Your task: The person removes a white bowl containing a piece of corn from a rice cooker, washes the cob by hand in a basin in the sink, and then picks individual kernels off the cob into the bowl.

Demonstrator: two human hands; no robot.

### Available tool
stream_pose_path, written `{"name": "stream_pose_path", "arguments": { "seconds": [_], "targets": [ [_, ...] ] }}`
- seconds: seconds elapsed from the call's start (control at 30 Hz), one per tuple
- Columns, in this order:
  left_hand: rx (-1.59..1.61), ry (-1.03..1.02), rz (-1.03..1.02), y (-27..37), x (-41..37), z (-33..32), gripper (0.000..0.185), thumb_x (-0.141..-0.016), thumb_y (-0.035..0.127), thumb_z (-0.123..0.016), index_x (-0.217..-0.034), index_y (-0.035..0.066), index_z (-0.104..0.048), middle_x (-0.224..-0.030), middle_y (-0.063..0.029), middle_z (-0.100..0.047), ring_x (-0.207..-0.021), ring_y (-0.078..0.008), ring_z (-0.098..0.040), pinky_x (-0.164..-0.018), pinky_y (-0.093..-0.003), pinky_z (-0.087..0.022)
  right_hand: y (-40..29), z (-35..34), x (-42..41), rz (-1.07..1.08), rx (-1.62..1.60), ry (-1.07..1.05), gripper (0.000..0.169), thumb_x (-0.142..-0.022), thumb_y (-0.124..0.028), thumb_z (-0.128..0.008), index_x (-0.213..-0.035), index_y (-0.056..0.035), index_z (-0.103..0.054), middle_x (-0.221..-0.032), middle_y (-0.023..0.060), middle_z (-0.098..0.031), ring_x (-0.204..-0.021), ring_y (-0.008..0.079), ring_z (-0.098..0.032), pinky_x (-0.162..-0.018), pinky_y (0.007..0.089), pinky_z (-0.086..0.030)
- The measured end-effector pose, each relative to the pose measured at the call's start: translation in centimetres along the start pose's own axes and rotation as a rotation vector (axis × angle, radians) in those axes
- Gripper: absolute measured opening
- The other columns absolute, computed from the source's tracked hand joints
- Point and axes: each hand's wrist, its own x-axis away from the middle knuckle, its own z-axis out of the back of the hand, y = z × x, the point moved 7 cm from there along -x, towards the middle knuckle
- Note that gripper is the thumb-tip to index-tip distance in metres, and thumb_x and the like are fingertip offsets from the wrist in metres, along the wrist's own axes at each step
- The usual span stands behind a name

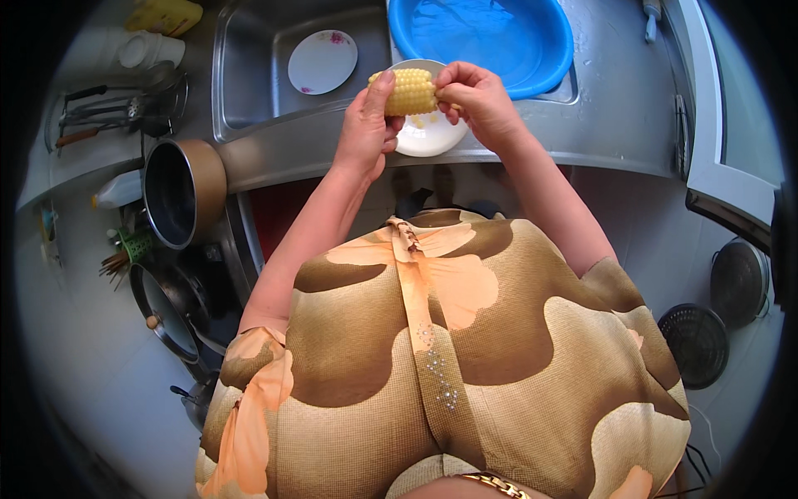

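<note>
A yellow corn cob (411, 93), thick with kernels, lies sideways in my hands above a white bowl (436, 145). My left hand (369, 121) grips its left end, thumb on top and fingers wrapped beneath. At the other end, the fingertips of my right hand (479, 103) pinch the cob's edge; a bit of yellow shows under those fingers. Several loose kernels (419, 121) rest inside the bowl, which is partly hidden by the cob and hands.
Left of the bowl is a steel sink (249, 81) with a floral white plate (323, 62) in it. A blue basin (480, 37) holding water stands behind my right hand. A brown pot (209, 193) sits at left. A window frame (707, 150) juts in at right.
</note>
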Motion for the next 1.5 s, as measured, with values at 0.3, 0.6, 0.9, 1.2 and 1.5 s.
{"name": "stream_pose_path", "arguments": {
  "seconds": [0.3, 0.6, 0.9, 1.2, 1.5],
  "targets": [
    [0.245, -0.121, 0.115, -1.0, -0.6, 0.0, 0.041, -0.088, 0.050, -0.054, -0.094, 0.010, -0.054, -0.064, -0.0012, -0.048, -0.045, -0.0035, -0.032, -0.038, -0.0165, -0.026, 0.5, 0.3, -0.4, -0.041, -0.390, -0.011, 0.007, -0.079, -0.006, -0.061, -0.086, -0.0066, -0.058, -0.080, 0.0027, -0.057, -0.065, 0.0084, -0.053, -0.052, 0.0178, -0.040],
    [0.176, -0.007, -0.187, 1.6, -2.2, -0.9, 0.049, -0.087, 0.057, -0.051, -0.103, 0.011, -0.052, -0.078, -0.0019, -0.052, -0.065, -0.0075, -0.047, -0.055, -0.0218, -0.038, -0.5, -1.2, 0.2, -0.047, -0.156, -0.050, 0.010, -0.079, -0.002, -0.060, -0.088, -0.0041, -0.058, -0.078, 0.0029, -0.058, -0.062, 0.0087, -0.054, -0.048, 0.0188, -0.040],
    [0.148, -0.052, -0.215, 1.4, -1.8, -1.1, 0.044, -0.087, 0.049, -0.057, -0.104, 0.009, -0.050, -0.074, -0.0013, -0.052, -0.058, -0.0053, -0.043, -0.048, -0.0187, -0.034, 1.0, 1.1, 0.8, -0.103, -0.391, -0.019, 0.008, -0.081, -0.006, -0.055, -0.090, -0.0076, -0.055, -0.080, 0.0007, -0.056, -0.068, 0.0080, -0.052, -0.051, 0.0181, -0.038],
    [-0.318, -0.144, -0.239, 2.0, -2.9, -5.9, 0.047, -0.084, 0.050, -0.061, -0.100, 0.006, -0.051, -0.075, -0.0034, -0.056, -0.057, -0.0039, -0.046, -0.048, -0.0180, -0.037, -2.0, 6.2, 4.0, 0.044, -0.587, 0.031, 0.010, -0.083, -0.005, -0.051, -0.092, -0.0060, -0.054, -0.082, 0.0044, -0.056, -0.066, 0.0098, -0.049, -0.049, 0.0182, -0.038],
    [0.164, -0.189, -0.187, 0.5, -3.7, -8.2, 0.045, -0.089, 0.046, -0.057, -0.107, 0.008, -0.042, -0.076, -0.0052, -0.055, -0.058, -0.0077, -0.049, -0.051, -0.0205, -0.041, -3.1, 6.5, 6.0, 0.072, -0.182, 0.199, 0.007, -0.083, -0.005, -0.056, -0.089, -0.0061, -0.057, -0.076, 0.0014, -0.055, -0.057, 0.0033, -0.044, -0.043, 0.0141, -0.031]
  ]
}}
